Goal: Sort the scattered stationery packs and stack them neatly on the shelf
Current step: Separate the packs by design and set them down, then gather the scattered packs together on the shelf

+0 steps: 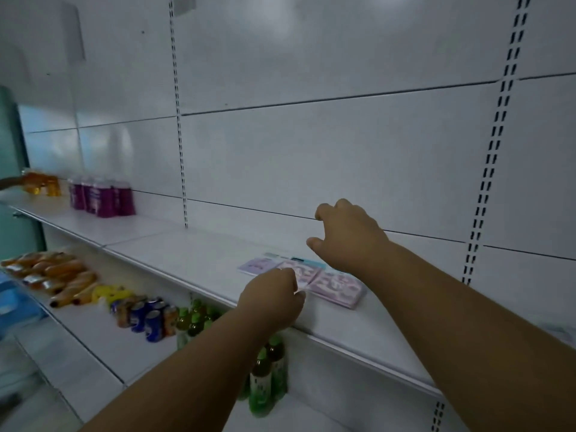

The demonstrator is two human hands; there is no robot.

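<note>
White wall panels with rows of dark slots fill most of the view. One long white shelf (174,260) runs across from 9 o'clock down toward 4 o'clock.

On this shelf, near the middle, lie the stationery packs (338,288). They are flat, pink and purple, and sit side by side, touching each other. One more pack (257,265) lies at their 9 o'clock end. Some pale blue packs peek out behind them.

The left hand (271,299) rests at the front edge of the packs. Its fingers are curled in tight and seem to pinch the near edge of a pack, but it is too blurry to be sure.

The right hand (346,236) hangs in the air just above the packs, at 12 o'clock from them. Its fingers are bent and spread a little, holding nothing.

Far along the shelf at 9 o'clock stand purple bottles (101,196) and orange bottles (43,183).

On the lower shelf (103,341), at 8 o'clock, are orange packets (53,275), blue cans (146,319) and green bottles (268,378).
</note>
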